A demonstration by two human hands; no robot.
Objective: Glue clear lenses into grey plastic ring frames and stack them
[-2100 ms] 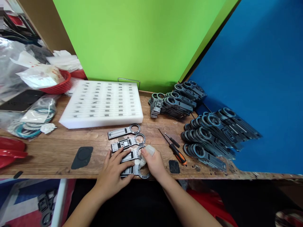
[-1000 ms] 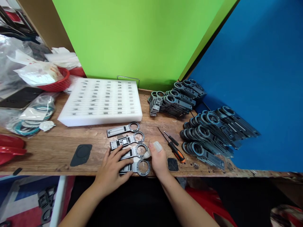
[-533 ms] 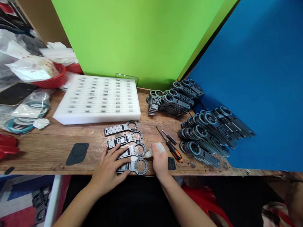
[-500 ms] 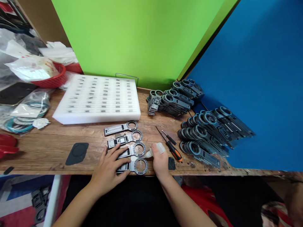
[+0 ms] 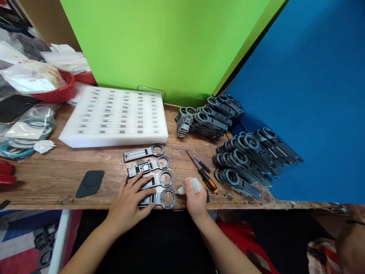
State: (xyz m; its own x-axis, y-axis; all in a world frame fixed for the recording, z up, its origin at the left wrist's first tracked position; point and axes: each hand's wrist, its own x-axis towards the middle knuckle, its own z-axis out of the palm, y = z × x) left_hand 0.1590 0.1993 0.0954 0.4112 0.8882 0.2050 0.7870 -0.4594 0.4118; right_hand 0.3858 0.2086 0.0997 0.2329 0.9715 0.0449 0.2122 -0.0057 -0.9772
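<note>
Four grey ringed parts lie in a column near the table's front edge. My left hand [image 5: 129,201] rests with spread fingers over the left ends of the lower two, the nearest part [image 5: 168,198] and the one above it [image 5: 165,178]. In my right hand [image 5: 196,201] is a small white squeeze bottle [image 5: 195,185], its nozzle pointing left at the right rim of the nearest ring. Farther back are a part with a square opening [image 5: 163,162] and the top part [image 5: 157,149], neither touched by a hand.
A white foam block [image 5: 114,140] holds rows of small pieces. An orange-black screwdriver [image 5: 210,184] lies beside a thinner one. Stacked ringed parts [image 5: 239,156] fill the right side. A red basket [image 5: 67,91] and bagged rings [image 5: 31,133] are at left. Another person's patterned sleeve [image 5: 321,253] shows at lower right.
The bottle in my right hand has moved from the gap between the lower two rings to the right rim of the nearest one. My left hand stays on the parts. The view has shifted slightly.
</note>
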